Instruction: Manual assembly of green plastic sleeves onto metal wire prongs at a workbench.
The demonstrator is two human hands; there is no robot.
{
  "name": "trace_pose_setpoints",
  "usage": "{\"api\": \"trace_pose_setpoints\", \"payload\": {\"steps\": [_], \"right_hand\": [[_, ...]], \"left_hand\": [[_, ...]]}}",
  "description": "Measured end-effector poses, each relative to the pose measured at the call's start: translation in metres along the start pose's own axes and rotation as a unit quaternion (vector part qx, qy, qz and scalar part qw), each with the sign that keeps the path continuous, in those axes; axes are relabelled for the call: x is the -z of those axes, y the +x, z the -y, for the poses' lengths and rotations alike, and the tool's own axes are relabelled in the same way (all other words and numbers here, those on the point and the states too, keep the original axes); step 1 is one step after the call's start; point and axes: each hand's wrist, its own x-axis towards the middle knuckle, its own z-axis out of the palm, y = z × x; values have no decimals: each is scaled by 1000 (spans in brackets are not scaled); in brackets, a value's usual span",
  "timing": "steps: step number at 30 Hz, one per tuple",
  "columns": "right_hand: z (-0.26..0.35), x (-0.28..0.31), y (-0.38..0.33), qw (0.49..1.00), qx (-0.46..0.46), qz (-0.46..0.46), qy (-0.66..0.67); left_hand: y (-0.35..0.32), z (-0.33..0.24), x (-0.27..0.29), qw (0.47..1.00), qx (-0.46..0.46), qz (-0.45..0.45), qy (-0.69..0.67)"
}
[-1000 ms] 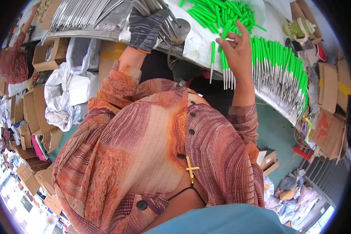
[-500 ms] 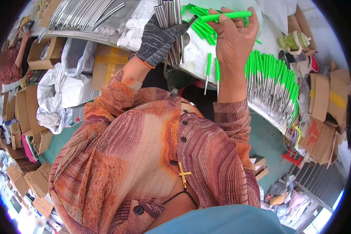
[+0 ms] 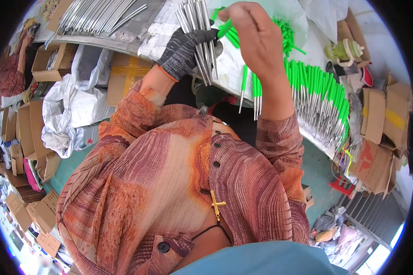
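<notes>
Cluttered workshop floor lies below the wearer, with cardboard boxes (image 3: 30,133) and a white plastic bag (image 3: 71,110) along the left side, more boxes (image 3: 385,123) at the right. Nearest the camera is the wearer's orange patterned shirt (image 3: 170,183). Beyond it runs the worktop (image 3: 170,36), its near edge crossing from upper left down to the right. Left hand (image 3: 183,50), in a dark glove, is clenched around a bundle of bare metal rods (image 3: 199,32) held upright over the near edge. Right hand (image 3: 257,36), bare, is closed, pinching one green sleeve (image 3: 225,28) just beside the rod tips; finished rods with green handles (image 3: 252,89) hang down from the same grasp, points toward the wearer. Along the worktop's right edge lies a row of green-handled rods (image 3: 321,98). Loose green sleeves (image 3: 287,34) are heaped farther back. At the far left corner lies a stack of bare rods (image 3: 96,16). Another person's arm (image 3: 23,50) shows at the far left.
</notes>
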Motion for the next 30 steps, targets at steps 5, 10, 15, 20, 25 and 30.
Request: {"api": "trace_pose_setpoints", "payload": {"steps": [5, 10, 15, 20, 25, 30], "right_hand": [[-28, -16, -7, 986, -102, 30, 125], [-32, -30, -21, 989, -139, 12, 46], [-28, -33, -23, 991, -123, -39, -19], [-67, 31, -33, 948, -195, -120, -223], [-163, 42, -116, 847, -317, 109, -413], [-185, -7, -94, 904, -221, 35, -364]], "left_hand": [[0, -6, 6, 984, 106, 15, -144], [12, -2, 39, 990, 55, -13, -132], [11, -4, 45, 992, 31, -5, -124], [6, -4, 60, 996, 29, -38, -68], [18, 7, 70, 976, -120, -58, 171], [27, 12, 84, 953, -210, -74, 207]]}}
